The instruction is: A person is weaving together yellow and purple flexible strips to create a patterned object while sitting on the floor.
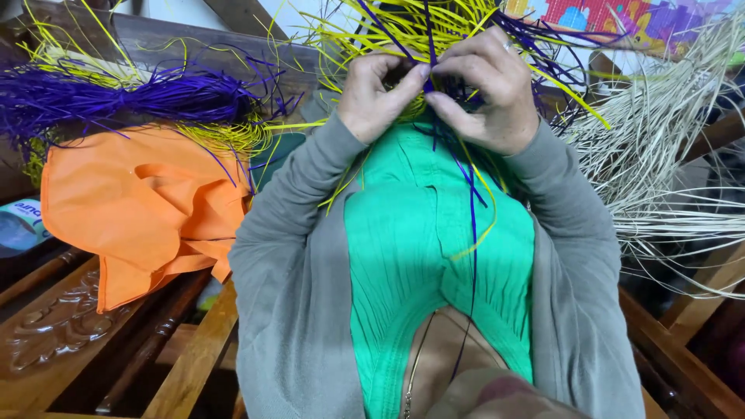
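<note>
My left hand [376, 95] and my right hand [487, 91] meet at the top middle of the view, both pinching thin purple and yellow strips [431, 46] of a partly woven piece. Fingertips of the two hands touch around a purple strip. Loose ends of the purple and yellow strips [472, 203] hang down over my green top [431, 256]. Grey cardigan sleeves [283, 233] cover both arms. Most of the woven piece is hidden behind my hands.
A bundle of purple and yellow strips [132, 97] lies at the left on an orange cloth bag [132, 202]. Pale natural straw strands [660, 155] spread at the right. Carved wooden furniture slats [70, 318] run below. A colourful patterned mat [621, 19] shows at top right.
</note>
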